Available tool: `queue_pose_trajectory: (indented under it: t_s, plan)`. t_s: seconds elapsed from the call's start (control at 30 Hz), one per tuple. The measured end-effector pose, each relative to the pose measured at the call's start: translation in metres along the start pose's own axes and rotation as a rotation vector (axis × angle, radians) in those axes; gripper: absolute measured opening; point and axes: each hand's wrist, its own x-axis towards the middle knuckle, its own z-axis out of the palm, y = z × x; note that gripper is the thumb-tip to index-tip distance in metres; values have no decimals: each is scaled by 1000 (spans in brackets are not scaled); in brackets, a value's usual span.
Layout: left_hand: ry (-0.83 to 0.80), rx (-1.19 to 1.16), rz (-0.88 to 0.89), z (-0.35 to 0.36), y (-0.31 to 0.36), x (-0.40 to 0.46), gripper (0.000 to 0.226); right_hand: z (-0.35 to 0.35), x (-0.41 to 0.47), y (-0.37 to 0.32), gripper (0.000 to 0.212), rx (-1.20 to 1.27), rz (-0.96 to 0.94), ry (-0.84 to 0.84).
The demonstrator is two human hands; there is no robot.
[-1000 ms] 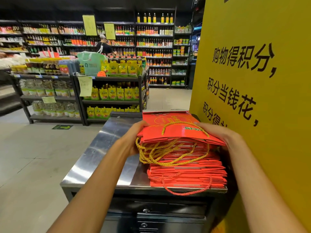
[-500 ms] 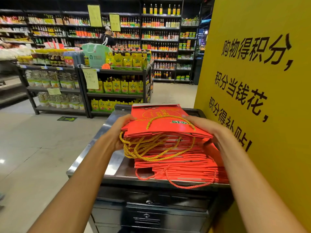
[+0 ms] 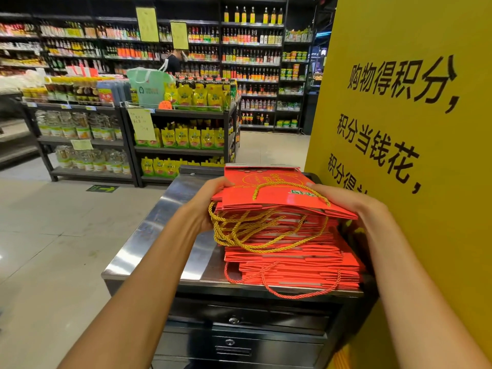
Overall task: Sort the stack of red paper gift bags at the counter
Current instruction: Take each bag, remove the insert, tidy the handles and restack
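A stack of flat red paper gift bags [image 3: 290,259] lies on the right part of a steel counter [image 3: 162,217]. The upper bunch of bags [image 3: 269,193], with gold cord handles hanging toward me, is tilted up off the rest. My left hand [image 3: 207,201] grips that bunch at its left edge. My right hand [image 3: 343,203] grips its right edge, thumb on top. The lower bags have red cord handles that droop over the counter's front edge.
A tall yellow sign board [image 3: 415,129] with black characters stands tight against the counter's right side. Black drawers [image 3: 239,334] sit below the counter. Shelves of yellow pouches [image 3: 183,137] and bottles stand across the aisle, where a person [image 3: 173,62] is.
The view has shifted a little closer and lower. Both hands keep their grip on the upper bunch, which stays lifted at about the same tilt.
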Motion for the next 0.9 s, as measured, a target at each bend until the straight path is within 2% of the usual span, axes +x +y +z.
queue_pose_trajectory:
  t_s: [0.27, 0.53, 0.7, 0.9]
  plan:
    - [-45, -47, -1, 14, -10, 9, 25, -4, -5, 9, 54, 64, -2, 8]
    - [-44, -144, 47, 17, -13, 13, 39, 0, -7, 14, 56, 90, -16, 46]
    - [-41, -146, 30, 19, -11, 11, 37, 1, -13, 12, 51, 98, -40, 80]
    - [-25, -141, 82, 17, -20, 12, 50, 0, -12, 15, 56, 102, -38, 81]
